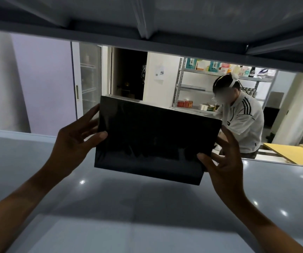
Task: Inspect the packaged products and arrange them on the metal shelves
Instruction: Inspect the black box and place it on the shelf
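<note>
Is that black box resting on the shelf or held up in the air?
Held up: both hands grip the black box by its sides, tilted, above the grey shelf.

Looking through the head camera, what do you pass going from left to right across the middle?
Left hand → black box → right hand → person in a white jacket → yellow board.

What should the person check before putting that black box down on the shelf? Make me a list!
1. Left hand grips the black box: ok.
2. Right hand grips its other side: ok.
3. Box level: not ok, it tilts.
4. Grey shelf under the box bare: ok.
5. Room under the upper shelf: ok.
6. Box undamaged: cannot tell, too dark.
</note>
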